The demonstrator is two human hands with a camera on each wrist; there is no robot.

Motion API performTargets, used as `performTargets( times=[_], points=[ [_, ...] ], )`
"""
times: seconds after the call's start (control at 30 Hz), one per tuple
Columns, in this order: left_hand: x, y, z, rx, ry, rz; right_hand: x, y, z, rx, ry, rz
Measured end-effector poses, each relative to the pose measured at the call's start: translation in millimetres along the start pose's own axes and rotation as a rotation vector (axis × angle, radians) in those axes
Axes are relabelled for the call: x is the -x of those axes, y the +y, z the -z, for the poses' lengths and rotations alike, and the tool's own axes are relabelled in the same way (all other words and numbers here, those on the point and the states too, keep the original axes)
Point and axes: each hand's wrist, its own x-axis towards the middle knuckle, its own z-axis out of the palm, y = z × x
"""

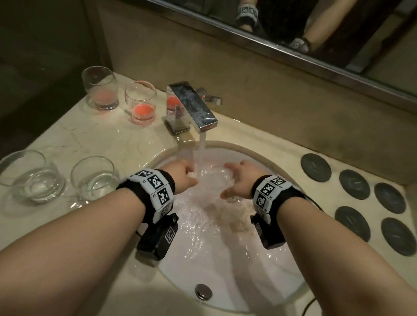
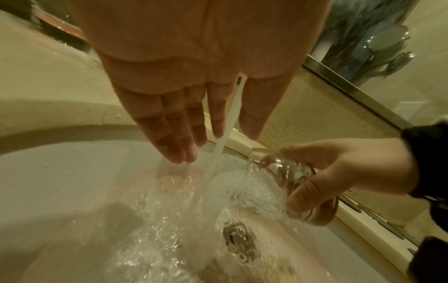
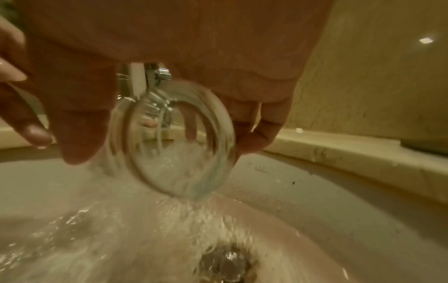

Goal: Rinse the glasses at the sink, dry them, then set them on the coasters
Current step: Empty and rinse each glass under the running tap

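Over the white sink (image 1: 241, 283), my right hand (image 1: 238, 180) grips a clear glass (image 3: 174, 145), tipped on its side. Water runs through and out of the glass (image 2: 297, 181). The thumb is on one side and the fingers on the other. My left hand (image 2: 184, 134) hangs beside the falling stream (image 2: 225, 145) with straight fingers, holding nothing. Left of the faucet (image 1: 193, 106), two glasses with pink dregs (image 1: 100, 91) (image 1: 140, 102) stand on the counter, and a third (image 1: 172, 103) is half hidden behind the faucet. Two glasses holding clear water (image 1: 30, 176) (image 1: 94, 178) stand nearer me. Several dark round coasters (image 1: 315, 167) lie at the right.
The marble counter (image 1: 95, 142) is wet around the glasses. A mirror (image 1: 290, 12) runs along the back wall above the counter. The drain (image 2: 238, 243) is under swirling water, and an overflow cap (image 1: 203, 291) sits at the basin's near rim.
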Motion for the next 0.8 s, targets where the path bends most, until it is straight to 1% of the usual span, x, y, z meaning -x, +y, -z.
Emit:
performTargets(
  times=[0.07,0.1,0.17,0.27,0.33,0.4,0.5,0.57,0.7,0.77,0.8],
  points=[
    [0,-3,-3,0.066,-0.012,0.015,3,-1,6,0.017,0.012,0.020],
    [-1,-4,-5,0.110,-0.011,0.023,4,-2,10,-0.023,0.026,0.032],
    [-3,-7,-10,0.258,0.002,0.032,5,-5,16,-0.155,0.057,0.062],
    [-4,-7,-12,0.554,0.019,0.031,-2,-13,15,-0.374,0.064,0.092],
    [-6,-7,-11,0.665,0.021,0.027,-13,-17,10,-0.558,0.079,0.086],
    [-9,-9,-10,0.734,0.033,0.017,-22,-20,8,-0.687,0.115,0.096],
    [-15,-13,-9,0.843,0.089,0.041,-32,-25,6,-0.794,0.151,0.132],
    [-18,-11,-7,0.953,0.089,0.041,-36,-25,1,-0.876,0.129,0.130],
    [-23,-5,-6,0.977,0.080,0.009,-42,-25,-10,-1.186,0.046,0.113],
    [-25,-7,-6,1.026,0.104,0.014,-43,-25,-10,-1.277,0.036,0.113],
    [-26,-8,-6,1.048,0.094,0.007,-43,-25,-11,-1.295,0.032,0.102]
  ],
)
